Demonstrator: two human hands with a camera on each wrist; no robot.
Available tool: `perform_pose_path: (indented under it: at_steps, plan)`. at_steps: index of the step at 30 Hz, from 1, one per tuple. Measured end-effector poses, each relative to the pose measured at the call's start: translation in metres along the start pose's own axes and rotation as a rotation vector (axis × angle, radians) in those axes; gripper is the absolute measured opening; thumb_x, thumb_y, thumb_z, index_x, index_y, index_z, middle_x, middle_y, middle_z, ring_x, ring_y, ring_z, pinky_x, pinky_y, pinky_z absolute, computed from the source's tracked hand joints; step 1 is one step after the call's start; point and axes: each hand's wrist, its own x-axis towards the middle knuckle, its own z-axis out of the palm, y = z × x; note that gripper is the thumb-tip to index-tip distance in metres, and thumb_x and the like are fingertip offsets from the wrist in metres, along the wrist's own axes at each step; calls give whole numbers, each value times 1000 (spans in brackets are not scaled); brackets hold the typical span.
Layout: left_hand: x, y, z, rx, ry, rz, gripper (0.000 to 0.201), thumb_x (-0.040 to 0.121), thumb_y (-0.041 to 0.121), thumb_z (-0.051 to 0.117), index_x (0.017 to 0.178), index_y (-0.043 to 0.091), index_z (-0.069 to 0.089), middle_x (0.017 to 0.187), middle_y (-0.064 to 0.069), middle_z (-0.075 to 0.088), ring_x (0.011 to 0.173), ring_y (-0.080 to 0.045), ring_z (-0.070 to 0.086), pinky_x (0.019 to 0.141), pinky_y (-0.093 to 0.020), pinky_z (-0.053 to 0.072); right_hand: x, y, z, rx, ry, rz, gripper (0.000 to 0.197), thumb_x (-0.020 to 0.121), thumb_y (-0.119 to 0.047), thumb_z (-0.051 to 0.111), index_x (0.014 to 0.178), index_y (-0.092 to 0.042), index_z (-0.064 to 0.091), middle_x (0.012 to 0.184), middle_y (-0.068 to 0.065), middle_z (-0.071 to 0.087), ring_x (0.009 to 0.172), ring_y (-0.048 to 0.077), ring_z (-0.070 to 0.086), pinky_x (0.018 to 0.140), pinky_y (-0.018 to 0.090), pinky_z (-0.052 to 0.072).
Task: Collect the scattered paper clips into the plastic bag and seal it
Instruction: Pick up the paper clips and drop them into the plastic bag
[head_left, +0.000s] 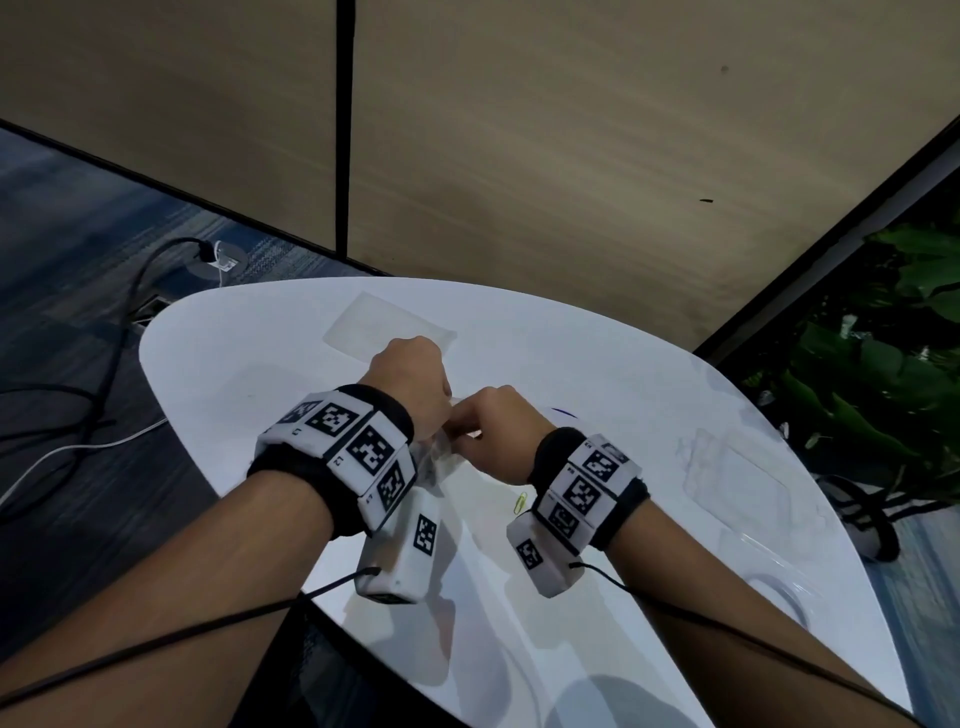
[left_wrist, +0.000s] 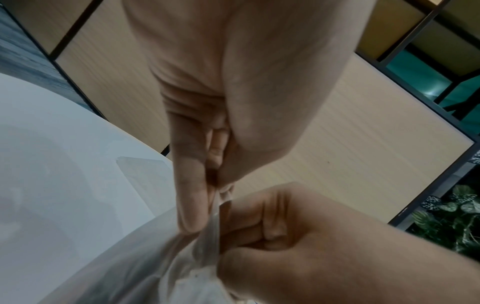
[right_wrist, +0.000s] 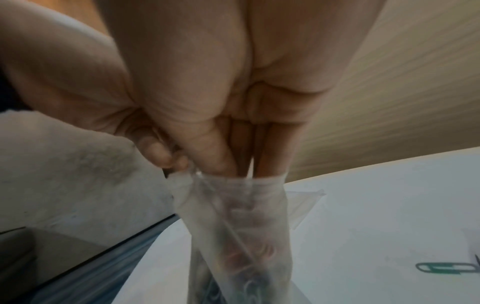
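Pinching the top edge of the plastic bag (head_left: 441, 457) above the white table (head_left: 249, 353), left hand (head_left: 410, 382) at nine o'clock, right hand (head_left: 493, 431) at three, one yellow paper clip (head_left: 521, 502) lying loose at five o'clock.

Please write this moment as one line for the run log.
left hand: pinches plastic bag top | right hand: pinches bag top | bag: holds clips | loose: yellow paper clip, green paper clip on table | seal: unclear
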Motion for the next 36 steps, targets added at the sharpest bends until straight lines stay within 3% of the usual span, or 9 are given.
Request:
perform_pose_path:
  at_steps: [3,7,9,12,15,18,24,33,36]
  plan:
    - [0,-1,-1,10,1,-5,20,90,3,61,103,8,75,101,-13,75,93,-31,74,89,-40,60,-6,6,-15,85,-109,-34,46,81,10,45,107,-16,74,104,1,75,95,16,65,88,28,52]
    - [1,-3,-3,36,13,-8,18,90,4,59,103,6,72,99,-15,74,93,-31,73,89,-39,60,-12,34,-36,682,141,91,49,84,21,34,97,-6,73,101,12,73,94,23,70,78,32,59]
    - [2,-5,-5,38,6,-17,20,89,2,57,106,3,69,101,-16,72,92,-32,73,88,-40,60,-8,62,-33,514,228,186,48,86,16,35,98,-10,74,105,10,73,99,23,69,81,32,59]
    - [2,-4,-5,48,-9,-18,22,88,2,58,108,2,68,105,-16,72,93,-32,72,88,-40,60,-4,92,-7,-46,104,252,52,88,7,38,119,-22,70,133,2,62,124,18,57,108,27,41]
    - [1,-3,-7,74,-10,-5,23,88,2,61,110,2,68,108,-16,71,97,-32,72,89,-40,60,-5,99,27,-298,-200,153,59,94,2,33,148,-20,38,161,-2,24,148,19,23,119,32,22]
    - [0,-2,-7,91,-7,0,26,86,2,64,112,3,67,114,-15,69,104,-31,69,92,-40,58,-16,107,34,-417,-313,110,66,94,5,32,155,-15,18,164,0,4,151,21,8,120,38,20]
    - [-1,0,-5,93,-7,-7,29,85,-1,65,114,3,66,117,-15,67,107,-31,67,93,-41,58,-66,145,35,-343,-177,331,62,98,-3,36,155,-17,15,164,0,4,149,19,19,117,27,19]
    - [-5,6,-1,83,-21,-21,25,89,1,58,113,2,66,108,-18,71,100,-34,71,93,-42,58,-77,141,59,-300,-64,381,63,96,-39,40,152,-31,11,156,4,20,133,35,35,108,43,38]
    - [-6,8,0,82,-29,-22,25,89,1,57,112,2,66,107,-18,71,99,-34,71,92,-43,58,-77,131,70,-432,-128,393,60,98,-34,40,152,-22,18,153,6,21,125,35,37,102,40,42]
